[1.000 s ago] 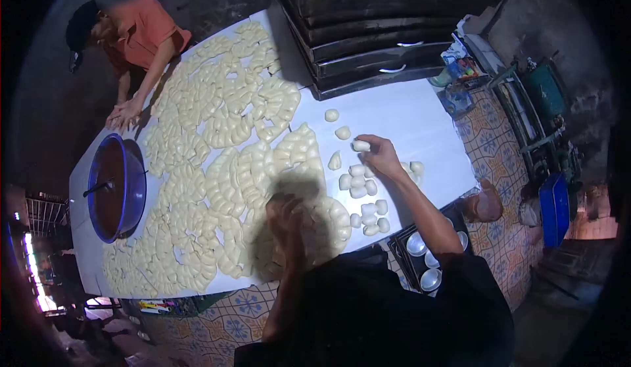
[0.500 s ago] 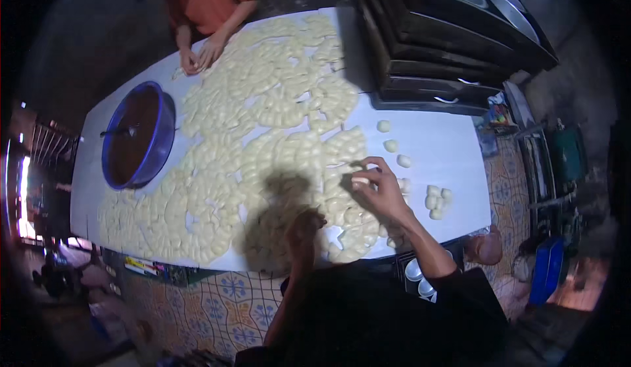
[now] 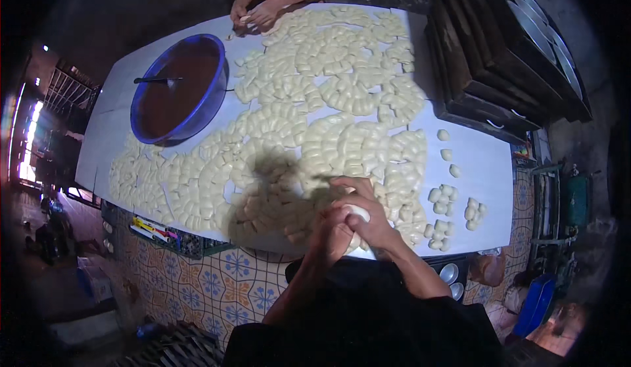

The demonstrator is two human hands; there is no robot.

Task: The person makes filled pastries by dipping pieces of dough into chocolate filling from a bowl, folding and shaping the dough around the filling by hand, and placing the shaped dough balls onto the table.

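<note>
Near the table's front edge my two hands meet around a pale piece of dough [image 3: 359, 212]. My right hand [image 3: 373, 217] curls over it from the right, fingers bent. From the left, my left hand [image 3: 332, 231] presses its closed fingers against the same piece; my palms hide part of it. Many soft, pale dough pieces [image 3: 342, 146] lie in curved rows just beyond and to the left of my hands. To the right are small groups of rounded dough balls [image 3: 442, 199], with a few single dough balls [image 3: 446, 154] farther back.
A blue basin [image 3: 219, 87] of brown contents, with a dark-handled tool across it, stands at the left on the white tabletop [image 3: 473, 170]. Stacked dark trays [image 3: 486, 71] rise at the back right. Across the table, a co-worker's hands [image 3: 256, 16] handle dough.
My right hand has come left to meet my left hand, and both now close around the dough. The whole view has swung, shifting the table's contents rightward in the picture.
</note>
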